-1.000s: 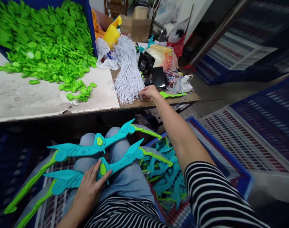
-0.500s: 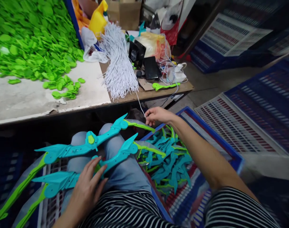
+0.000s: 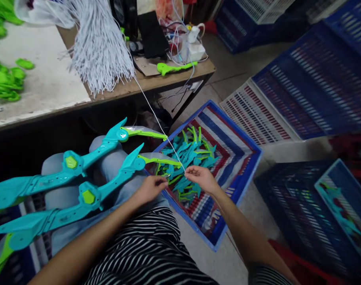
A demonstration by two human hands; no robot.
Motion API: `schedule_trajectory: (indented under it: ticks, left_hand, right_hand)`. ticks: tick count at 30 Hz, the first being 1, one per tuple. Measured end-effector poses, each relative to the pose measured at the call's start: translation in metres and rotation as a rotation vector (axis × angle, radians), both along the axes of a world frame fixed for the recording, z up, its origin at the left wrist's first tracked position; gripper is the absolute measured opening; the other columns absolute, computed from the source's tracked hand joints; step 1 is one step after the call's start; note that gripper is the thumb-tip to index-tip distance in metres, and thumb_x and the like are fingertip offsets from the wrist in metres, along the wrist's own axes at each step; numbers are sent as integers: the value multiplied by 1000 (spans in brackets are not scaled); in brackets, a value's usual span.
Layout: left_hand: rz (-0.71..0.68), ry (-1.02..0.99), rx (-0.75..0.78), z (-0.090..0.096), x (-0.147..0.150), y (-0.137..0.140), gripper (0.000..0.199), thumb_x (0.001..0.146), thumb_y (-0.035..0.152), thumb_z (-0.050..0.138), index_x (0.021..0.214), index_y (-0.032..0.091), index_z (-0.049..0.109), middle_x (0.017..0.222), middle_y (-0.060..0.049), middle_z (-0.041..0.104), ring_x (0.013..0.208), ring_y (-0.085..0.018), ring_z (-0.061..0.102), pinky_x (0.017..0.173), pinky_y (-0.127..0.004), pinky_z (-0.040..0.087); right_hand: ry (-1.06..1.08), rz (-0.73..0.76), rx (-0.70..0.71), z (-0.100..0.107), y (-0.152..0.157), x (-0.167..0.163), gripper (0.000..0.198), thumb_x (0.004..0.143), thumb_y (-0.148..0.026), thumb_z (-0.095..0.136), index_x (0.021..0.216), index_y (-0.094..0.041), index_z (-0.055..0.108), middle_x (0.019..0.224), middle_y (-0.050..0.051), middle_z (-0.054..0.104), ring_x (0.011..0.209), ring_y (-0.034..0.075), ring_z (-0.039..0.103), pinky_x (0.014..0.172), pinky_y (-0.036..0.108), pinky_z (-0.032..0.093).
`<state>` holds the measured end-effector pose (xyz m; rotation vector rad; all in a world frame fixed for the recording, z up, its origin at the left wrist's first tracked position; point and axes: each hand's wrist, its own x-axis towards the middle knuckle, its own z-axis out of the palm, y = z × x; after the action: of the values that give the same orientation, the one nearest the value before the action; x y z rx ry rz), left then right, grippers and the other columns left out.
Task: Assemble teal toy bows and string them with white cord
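Note:
Pinched in my right hand (image 3: 202, 178) is the end of a white cord (image 3: 152, 109), drawn taut from a thick bundle of white cords (image 3: 100, 47) on the table. It passes close to the green limb tips of two teal toy bows. The far toy bow (image 3: 91, 158) and the near toy bow (image 3: 112, 184) lie side by side across my knees, each with a green pentagon at its middle. My left hand (image 3: 152, 188) is beside the near bow's right limb, fingers drawn together; whatever they may hold is hidden. The bows' left ends run out of view.
Right of my knees, a blue crate (image 3: 240, 174) with a striped lining holds a heap of teal and green bow parts (image 3: 192, 158). Loose green pieces (image 3: 5, 81), a green part (image 3: 176, 68) and a power strip (image 3: 195, 49) lie on the table (image 3: 50, 75). More crates (image 3: 311, 87) stand right.
My right hand has pulled one cord out of the bundle toward me. My left hand has left the near bow's middle and moved right, toward the right hand. The view has turned right and down.

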<state>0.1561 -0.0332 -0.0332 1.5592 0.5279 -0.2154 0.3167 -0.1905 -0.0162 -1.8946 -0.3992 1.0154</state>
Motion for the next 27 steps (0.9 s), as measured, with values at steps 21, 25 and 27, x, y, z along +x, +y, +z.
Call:
schedule_trajectory:
  ticks: [21, 25, 27]
  left_hand:
    - [290, 182, -577, -40, 60, -17, 9, 81, 18, 64, 86, 12, 67, 67, -3, 66, 53, -9, 59, 52, -18, 44]
    - [243, 170, -649, -39, 71, -22, 14, 84, 18, 61, 73, 10, 63, 61, -3, 64, 55, -9, 60, 60, -21, 50]
    - [232, 170, -646, -39, 75, -24, 16, 85, 18, 60, 71, 10, 61, 58, -2, 62, 54, -9, 59, 60, -21, 50]
  right_hand:
    - [-699, -14, 218, -62, 5, -9, 12, 81, -32, 62, 76, -22, 68, 101, 7, 66, 94, 20, 62, 77, 35, 51]
    - [-728, 12, 256, -65, 5, -11, 11, 83, -31, 60, 80, -22, 65, 101, 7, 69, 95, 20, 63, 85, 39, 50]
    - [-771, 31, 265, -63, 5, -12, 10, 82, -31, 62, 80, -22, 64, 100, 7, 69, 95, 21, 63, 85, 39, 50]
